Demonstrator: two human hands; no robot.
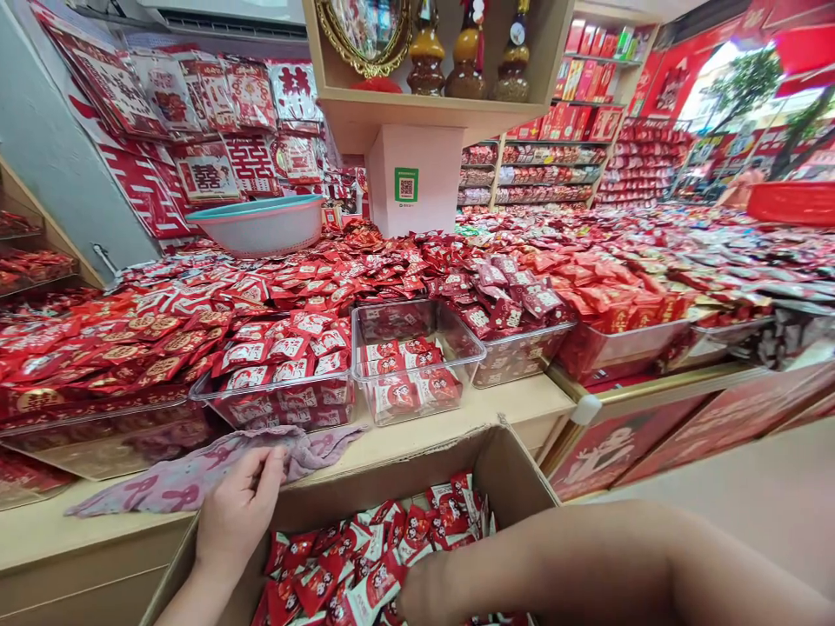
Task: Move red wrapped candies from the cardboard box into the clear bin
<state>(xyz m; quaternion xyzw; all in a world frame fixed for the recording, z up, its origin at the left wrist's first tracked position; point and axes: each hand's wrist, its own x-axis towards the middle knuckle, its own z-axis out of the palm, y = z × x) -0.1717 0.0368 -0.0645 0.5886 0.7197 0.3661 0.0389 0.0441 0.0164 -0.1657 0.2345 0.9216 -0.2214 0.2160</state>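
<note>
My left hand is closed, with curled fingers, at the far left corner of an open cardboard box. Its fingertips overlap a crumpled pink-and-grey cloth on the counter edge; whether they grip the cloth, the box rim or nothing is hidden. My right hand reaches down into the box among small red-and-white wrapped packets, and its fingers are out of sight. Beyond the box stands a clear plastic bin, partly filled with similar red-and-white packets.
Heaped bins of red packets and maroon packets flank the clear bin. A white-and-blue basket rests on the heap behind. A pillar supports an overhanging shelf. A gold-edged counter extends right.
</note>
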